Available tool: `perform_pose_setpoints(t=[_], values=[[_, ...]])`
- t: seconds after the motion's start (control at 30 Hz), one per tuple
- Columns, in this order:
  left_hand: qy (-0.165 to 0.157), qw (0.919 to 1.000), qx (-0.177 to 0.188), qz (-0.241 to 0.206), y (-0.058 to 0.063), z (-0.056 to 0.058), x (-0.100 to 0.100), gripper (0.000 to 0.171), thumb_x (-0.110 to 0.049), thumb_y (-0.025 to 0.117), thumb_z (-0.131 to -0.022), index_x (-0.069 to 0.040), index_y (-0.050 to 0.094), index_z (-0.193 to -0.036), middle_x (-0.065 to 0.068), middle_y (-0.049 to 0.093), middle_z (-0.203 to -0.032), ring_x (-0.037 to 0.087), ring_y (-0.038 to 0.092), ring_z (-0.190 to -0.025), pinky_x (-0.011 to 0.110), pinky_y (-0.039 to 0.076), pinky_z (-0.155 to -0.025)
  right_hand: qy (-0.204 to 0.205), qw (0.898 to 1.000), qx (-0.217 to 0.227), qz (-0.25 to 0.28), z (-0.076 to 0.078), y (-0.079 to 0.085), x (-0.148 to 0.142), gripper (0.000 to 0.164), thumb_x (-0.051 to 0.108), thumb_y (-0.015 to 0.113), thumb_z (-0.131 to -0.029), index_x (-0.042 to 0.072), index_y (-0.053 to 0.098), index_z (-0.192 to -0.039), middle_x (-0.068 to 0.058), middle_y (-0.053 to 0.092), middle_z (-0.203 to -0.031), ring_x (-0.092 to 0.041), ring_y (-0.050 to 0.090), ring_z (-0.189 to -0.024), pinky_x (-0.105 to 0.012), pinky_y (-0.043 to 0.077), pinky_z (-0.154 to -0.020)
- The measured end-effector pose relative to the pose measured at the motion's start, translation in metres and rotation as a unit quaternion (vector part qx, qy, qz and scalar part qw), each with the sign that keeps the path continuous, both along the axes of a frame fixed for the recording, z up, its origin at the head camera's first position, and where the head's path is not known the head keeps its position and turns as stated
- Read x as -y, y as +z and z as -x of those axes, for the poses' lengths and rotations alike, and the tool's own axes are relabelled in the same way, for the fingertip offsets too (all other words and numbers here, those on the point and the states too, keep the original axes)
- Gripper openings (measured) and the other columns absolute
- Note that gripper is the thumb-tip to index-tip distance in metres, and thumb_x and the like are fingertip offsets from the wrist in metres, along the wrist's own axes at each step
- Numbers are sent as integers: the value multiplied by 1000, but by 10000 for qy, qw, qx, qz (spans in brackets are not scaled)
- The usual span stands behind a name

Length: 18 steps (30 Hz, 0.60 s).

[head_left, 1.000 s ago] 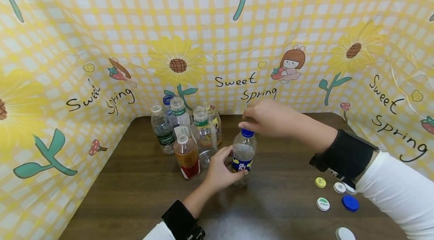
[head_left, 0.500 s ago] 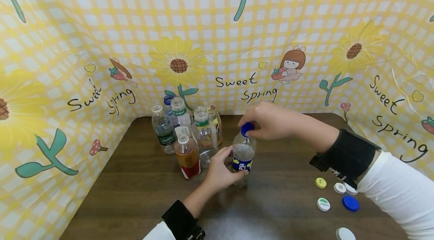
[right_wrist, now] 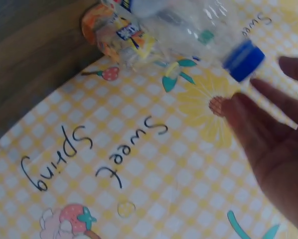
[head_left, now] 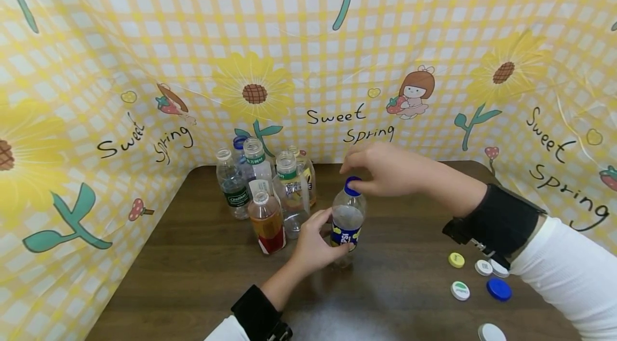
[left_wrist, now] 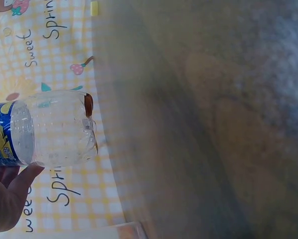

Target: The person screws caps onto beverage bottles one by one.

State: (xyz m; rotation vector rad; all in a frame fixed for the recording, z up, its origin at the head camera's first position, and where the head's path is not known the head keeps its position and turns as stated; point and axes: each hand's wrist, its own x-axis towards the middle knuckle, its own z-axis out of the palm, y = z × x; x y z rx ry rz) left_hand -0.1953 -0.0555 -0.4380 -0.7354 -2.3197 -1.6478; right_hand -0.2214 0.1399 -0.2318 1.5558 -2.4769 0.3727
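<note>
A clear plastic bottle (head_left: 349, 216) with a blue Pepsi label stands roughly upright near the middle of the table, a blue cap (head_left: 353, 186) on its neck. My left hand (head_left: 315, 244) grips it low around the label from the left. The left wrist view shows the bottle's clear lower part (left_wrist: 62, 128), with a little brown liquid at the base. My right hand (head_left: 385, 171) is over the cap, thumb close to it in the head view. From the right wrist, the fingers (right_wrist: 263, 119) are spread and stand off from the blue cap (right_wrist: 243, 60).
Several uncapped bottles cluster left of the Pepsi bottle, among them one with an orange-red label (head_left: 268, 228) and one with a green label (head_left: 234, 191). Loose caps lie at the right, including a yellow cap (head_left: 456, 260) and a large blue cap (head_left: 498, 288). Checked cloth (head_left: 299, 36) hangs behind.
My right hand lowered onto the blue cap with fingers and thumb around it, turned, and has now loosened and risen slightly. The left hand keeps its grip; the bottle has barely shifted.
</note>
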Motion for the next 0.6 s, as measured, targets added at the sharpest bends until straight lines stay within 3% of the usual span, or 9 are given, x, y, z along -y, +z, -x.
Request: perform_pose_setpoints(t=[0.07,0.2,0.37,0.6], values=[[-4,10000,-4,-13,0,0,0,65,-11,87,-70,-10,60,-129,1,62,-112,17,61,-103,29,55,-82,394,9991,120,40,1,3,-2,18,2,73,-80,4,72,-98,-5,68,-98,-16,62,-86,-33,53,-76],[-34,10000,15,-63,0,-1,0,65,-12,87,-70,-10,60,-130,1,62,-113,17,60,-104,29,55,-83,675,9971,347,-61,1,4,-2,24,-7,70,-75,4,73,-96,-3,68,-97,-16,62,-87,-32,54,-74],[-61,10000,49,-40,1,-1,0,66,-12,87,-71,-11,59,-130,1,62,-114,17,61,-104,29,54,-83,334,9982,460,-210,-1,1,-3,18,-2,72,-79,4,72,-96,0,66,-88,-10,55,-74,-26,50,-64],[-51,9999,-112,-51,0,-1,-2,66,-12,87,-71,-11,59,-130,3,62,-114,19,61,-103,30,55,-81,-91,9998,78,-161,-2,-4,1,10,11,76,-81,7,70,-88,2,59,-74,-9,50,-63,-25,45,-57]])
